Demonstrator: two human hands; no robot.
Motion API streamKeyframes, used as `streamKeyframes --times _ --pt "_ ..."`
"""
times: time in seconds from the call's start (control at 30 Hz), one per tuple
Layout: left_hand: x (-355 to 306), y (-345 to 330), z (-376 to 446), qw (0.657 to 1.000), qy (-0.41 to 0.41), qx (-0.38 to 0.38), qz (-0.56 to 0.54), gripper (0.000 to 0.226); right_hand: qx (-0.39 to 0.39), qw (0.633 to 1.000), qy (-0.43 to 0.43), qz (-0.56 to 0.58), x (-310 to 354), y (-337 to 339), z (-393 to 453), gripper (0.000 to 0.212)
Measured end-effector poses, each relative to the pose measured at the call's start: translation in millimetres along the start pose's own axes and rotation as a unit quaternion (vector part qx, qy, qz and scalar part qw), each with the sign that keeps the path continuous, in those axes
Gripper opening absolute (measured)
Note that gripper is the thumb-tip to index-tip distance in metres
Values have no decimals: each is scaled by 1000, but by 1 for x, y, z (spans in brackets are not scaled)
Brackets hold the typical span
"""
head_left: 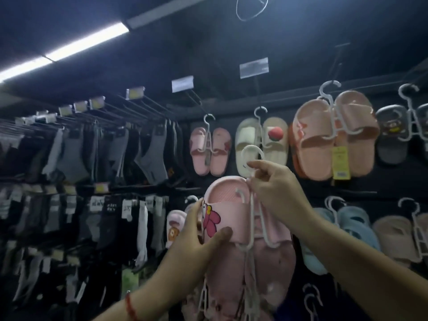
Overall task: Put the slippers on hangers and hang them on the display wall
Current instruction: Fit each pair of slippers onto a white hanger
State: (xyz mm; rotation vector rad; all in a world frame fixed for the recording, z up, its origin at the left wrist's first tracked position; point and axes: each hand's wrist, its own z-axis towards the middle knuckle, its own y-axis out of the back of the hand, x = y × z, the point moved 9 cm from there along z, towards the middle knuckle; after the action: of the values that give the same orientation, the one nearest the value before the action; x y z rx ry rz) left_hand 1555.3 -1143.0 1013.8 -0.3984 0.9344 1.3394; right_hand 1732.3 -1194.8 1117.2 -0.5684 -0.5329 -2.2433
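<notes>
The right grip [275, 191] pinches the neck of a white plastic hanger [251, 158], hiding the second pink slipper behind it. The left grip [196, 237] clamps the smooth rubbery pink slipper [231, 216] by its strap, thumb beside a flower motif. Below, further hangers blur together; the display wall [301, 186] is dim.

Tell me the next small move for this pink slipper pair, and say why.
Probably lift the white hanger up toward a free peg on the wall. The right hand pinches it below its hook, which hangs on nothing yet, while the left hand steadies the pink slipper already threaded on it.
</notes>
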Motion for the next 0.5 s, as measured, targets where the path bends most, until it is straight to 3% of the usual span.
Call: streamKeyframes --times 0.07,0.2,0.33,0.5 --pt "-4 17 19 1000 -2 2 -14 61 3 995 50 -81 23 -12 19 39" --pt "-10 54 54 999 -16 -25 16 92 14 977 132 -168 61 -37 56 38" --pt "-33 79 81 995 -36 -34 90 78 20 973 150 -171 79 -52 89 33" --pt "-46 102 121 988 -40 -26 147 85 43 971 129 -198 75 -73 133 39"
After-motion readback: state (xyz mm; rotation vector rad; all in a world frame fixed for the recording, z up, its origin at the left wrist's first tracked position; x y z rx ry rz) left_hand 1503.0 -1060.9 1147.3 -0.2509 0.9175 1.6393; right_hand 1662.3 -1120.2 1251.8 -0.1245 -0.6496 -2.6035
